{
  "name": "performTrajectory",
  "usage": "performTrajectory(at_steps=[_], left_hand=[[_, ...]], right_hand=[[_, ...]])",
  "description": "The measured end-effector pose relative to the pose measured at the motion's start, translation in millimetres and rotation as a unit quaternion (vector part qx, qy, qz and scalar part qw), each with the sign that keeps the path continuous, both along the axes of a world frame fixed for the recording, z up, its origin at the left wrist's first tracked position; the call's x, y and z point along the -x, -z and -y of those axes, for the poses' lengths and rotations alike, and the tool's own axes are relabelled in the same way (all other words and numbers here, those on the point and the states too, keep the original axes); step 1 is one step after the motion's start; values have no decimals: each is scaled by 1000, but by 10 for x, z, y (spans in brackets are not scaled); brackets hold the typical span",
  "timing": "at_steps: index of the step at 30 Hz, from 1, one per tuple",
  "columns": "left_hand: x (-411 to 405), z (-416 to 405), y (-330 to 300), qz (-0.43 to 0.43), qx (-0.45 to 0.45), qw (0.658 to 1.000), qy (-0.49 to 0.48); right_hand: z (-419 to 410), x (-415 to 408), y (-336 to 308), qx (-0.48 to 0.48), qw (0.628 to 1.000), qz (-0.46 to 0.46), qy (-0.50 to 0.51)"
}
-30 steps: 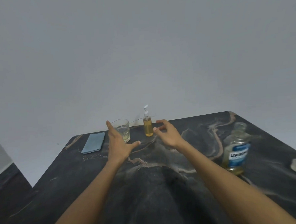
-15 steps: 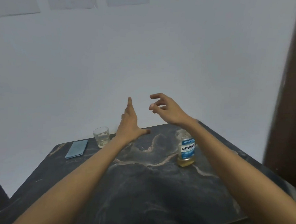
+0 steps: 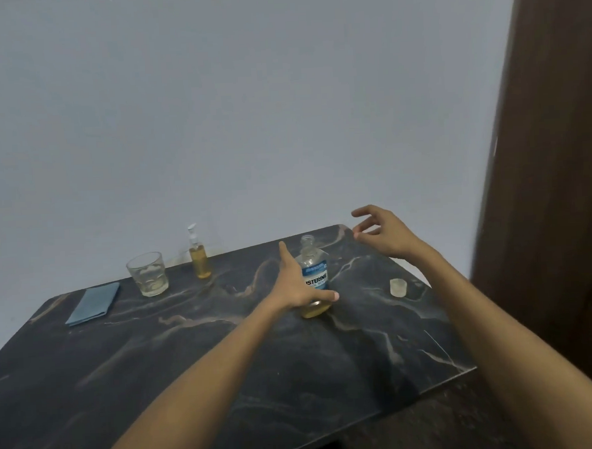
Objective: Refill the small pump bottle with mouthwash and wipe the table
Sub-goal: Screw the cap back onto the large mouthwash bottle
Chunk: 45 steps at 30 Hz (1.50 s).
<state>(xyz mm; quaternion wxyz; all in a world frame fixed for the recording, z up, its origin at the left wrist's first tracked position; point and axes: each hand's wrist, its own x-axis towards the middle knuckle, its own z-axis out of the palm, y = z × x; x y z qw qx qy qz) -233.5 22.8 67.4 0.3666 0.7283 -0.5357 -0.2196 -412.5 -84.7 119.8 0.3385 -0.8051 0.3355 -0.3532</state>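
Amber mouthwash bottle (image 3: 314, 278) stood uncapped near the table's (image 3: 158, 369) right edge; my left hand (image 3: 296, 282) splayed against it, right hand (image 3: 384, 233) released above. I feared a tip-over.

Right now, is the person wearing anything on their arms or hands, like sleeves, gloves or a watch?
No. Both forearms are bare right up to the bottom edge of the picture, with no sleeves in sight. The left hand and right hand have no gloves, and no watch, bracelet or rings show. The fingernails look short and plain.
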Motion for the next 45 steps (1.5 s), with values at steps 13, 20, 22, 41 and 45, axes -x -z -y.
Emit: performTrajectory(at_steps=[13, 20, 22, 41, 45], left_hand=[[82, 239, 425, -121, 109, 973, -164], [16, 262, 571, -134, 117, 970, -167], [14, 261, 585, -127, 118, 972, -158], [22, -733, 550, -253, 204, 933, -155], [-37, -1077, 681, -281, 233, 909, -202]], right_hand=[[586, 303, 977, -66, 976, -170, 122], [611, 231, 1182, -50, 968, -212, 128], [614, 220, 1214, -37, 965, -225, 127], [-126, -84, 835, -47, 999, 9, -15], [-468, -330, 386, -43, 992, 83, -80]])
